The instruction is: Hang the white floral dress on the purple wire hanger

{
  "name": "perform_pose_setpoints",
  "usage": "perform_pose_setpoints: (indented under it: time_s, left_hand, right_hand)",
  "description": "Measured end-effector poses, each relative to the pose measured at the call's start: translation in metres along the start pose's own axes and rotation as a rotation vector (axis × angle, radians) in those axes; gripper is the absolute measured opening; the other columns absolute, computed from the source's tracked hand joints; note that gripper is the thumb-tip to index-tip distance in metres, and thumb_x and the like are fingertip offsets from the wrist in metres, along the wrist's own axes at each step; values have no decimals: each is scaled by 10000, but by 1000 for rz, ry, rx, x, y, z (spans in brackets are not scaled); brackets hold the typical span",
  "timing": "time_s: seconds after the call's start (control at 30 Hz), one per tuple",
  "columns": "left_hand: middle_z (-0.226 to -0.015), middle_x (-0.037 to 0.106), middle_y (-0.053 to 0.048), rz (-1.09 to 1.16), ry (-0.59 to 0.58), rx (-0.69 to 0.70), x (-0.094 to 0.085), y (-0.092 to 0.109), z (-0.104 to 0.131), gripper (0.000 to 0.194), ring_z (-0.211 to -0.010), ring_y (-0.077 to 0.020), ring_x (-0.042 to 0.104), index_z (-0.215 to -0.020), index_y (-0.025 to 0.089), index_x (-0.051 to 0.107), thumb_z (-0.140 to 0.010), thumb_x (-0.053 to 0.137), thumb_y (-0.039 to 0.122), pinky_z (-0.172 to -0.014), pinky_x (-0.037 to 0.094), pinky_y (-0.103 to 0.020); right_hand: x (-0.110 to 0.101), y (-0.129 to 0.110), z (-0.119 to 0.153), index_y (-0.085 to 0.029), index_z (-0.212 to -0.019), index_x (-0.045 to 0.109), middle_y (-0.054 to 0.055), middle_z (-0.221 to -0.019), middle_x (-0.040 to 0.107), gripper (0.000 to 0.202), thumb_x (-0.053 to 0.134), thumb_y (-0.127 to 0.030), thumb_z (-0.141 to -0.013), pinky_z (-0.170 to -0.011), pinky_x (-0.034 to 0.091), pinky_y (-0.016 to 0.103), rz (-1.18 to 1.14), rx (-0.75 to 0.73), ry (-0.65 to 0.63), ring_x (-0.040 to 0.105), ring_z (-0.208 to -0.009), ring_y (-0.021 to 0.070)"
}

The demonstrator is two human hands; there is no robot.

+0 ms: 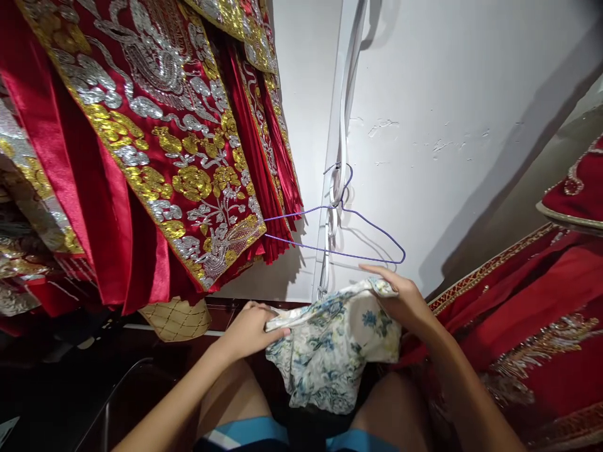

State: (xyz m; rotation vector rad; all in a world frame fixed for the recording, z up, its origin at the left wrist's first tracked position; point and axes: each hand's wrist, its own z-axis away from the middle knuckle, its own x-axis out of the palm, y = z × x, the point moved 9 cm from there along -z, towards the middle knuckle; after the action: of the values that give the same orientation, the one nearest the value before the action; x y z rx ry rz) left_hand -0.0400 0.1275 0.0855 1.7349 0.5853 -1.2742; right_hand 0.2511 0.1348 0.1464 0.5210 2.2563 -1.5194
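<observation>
A white cloth garment with a blue, green and yellow floral print (pixel 325 351) hangs between my two hands, above my lap. My left hand (pixel 252 329) pinches its upper left corner, thumb on the near side. At the upper right, my right hand (pixel 400 295) grips the edge of the garment, with the index finger stretched out toward the wall. The exact kind of garment cannot be made out from its folds. Just beyond the hands, a purple wire hanger (pixel 377 258) hangs from a white fitting on the wall, touched by neither hand.
Red pleated costumes with gold and silver embroidery (pixel 188 157) hang at the left, overlapping the hanger's left end. More red beaded fabric (pixel 541 301) is at the right. A white wall (pixel 424 113) with a vertical white cable (pixel 346 94) stands ahead. A quilted beige piece (pixel 176 319) hangs low left.
</observation>
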Motion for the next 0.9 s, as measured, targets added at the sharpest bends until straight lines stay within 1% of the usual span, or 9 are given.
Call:
perform_pose_setpoints:
  time_s: [0.07, 0.13, 0.23, 0.33, 0.43, 0.57, 0.7, 0.8, 0.9]
  left_hand:
    - [-895, 718, -110, -82, 49, -47, -24, -4, -2, 382, -973, -295, 614, -855, 201, 740, -926, 526, 509, -891, 378, -390]
    - [-914, 698, -142, -136, 87, -172, -42, -10, -1, 406, -1039, -321, 589, -899, 184, 745, -962, 443, 447, -880, 405, -413]
    - [-949, 684, -202, -176, 130, -382, -57, -19, 5, 457, -1092, -368, 567, -942, 134, 734, -976, 344, 369, -851, 446, -454]
    - [-1213, 682, -185, -149, 152, -381, -58, -16, 10, 422, -1235, -410, 488, -1178, 174, 692, -960, 370, 336, -930, 422, -541]
    - [-1448, 566, -100, -82, 196, -327, -60, -9, 15, 409, -1237, -401, 467, -1201, 223, 686, -945, 374, 295, -955, 411, -566]
    - [-1507, 506, -75, 30, 294, -150, -72, 20, 13, 383, -1117, -329, 485, -1086, 206, 716, -935, 367, 250, -991, 416, -521]
    - [-1541, 462, -76, 176, 433, -37, -90, 43, -3, 339, -1224, -309, 432, -1029, 206, 706, -945, 387, 285, -1100, 348, -520]
    - [-1497, 510, -109, 301, 511, -32, -103, 44, -21, 341, -1351, -301, 396, -1032, 204, 692, -954, 384, 329, -1162, 278, -513]
    - [-1290, 660, -146, 290, 419, -45, -103, 41, -42, 323, -1289, -309, 510, -974, 198, 689, -938, 394, 324, -1130, 324, -487]
  right_hand:
    - [1, 4, -20, -270, -1382, 600, 70, -1416, 599, 567, 629, -267, -815, -1060, 418, 393, -9, 18, 94, 524, -1316, 304]
    - [16, 5, -39, -250, -1386, 586, 86, -1415, 596, 542, 605, -336, -852, -1074, 406, 394, -97, 26, 100, 530, -1310, 285]
    - [48, 4, -61, -193, -1227, 673, 103, -1198, 707, 434, 551, -444, -895, -945, 485, 370, -264, 61, 0, 645, -1091, 261]
    - [56, 6, -68, -141, -1015, 721, 80, -912, 734, 424, 575, -509, -862, -772, 500, 333, -290, 68, -18, 654, -853, 243]
    - [33, 13, -62, -136, -872, 725, 57, -797, 703, 379, 640, -498, -798, -686, 459, 303, -180, 77, 77, 617, -772, 235]
    - [-12, 12, -46, -153, -729, 690, 31, -696, 647, 310, 633, -453, -785, -627, 397, 279, 25, 85, 174, 570, -708, 213]
    - [-45, 3, -32, -163, -654, 654, 14, -633, 600, 329, 630, -470, -771, -593, 377, 274, 64, 126, 220, 530, -646, 191]
    - [-59, -12, -24, -173, -603, 618, 2, -579, 546, 333, 596, -448, -789, -565, 357, 271, 128, 72, 293, 497, -610, 180]
    - [-60, -20, -19, -180, -582, 581, 1, -557, 509, 350, 571, -446, -809, -548, 350, 267, 195, 15, 346, 494, -608, 182]
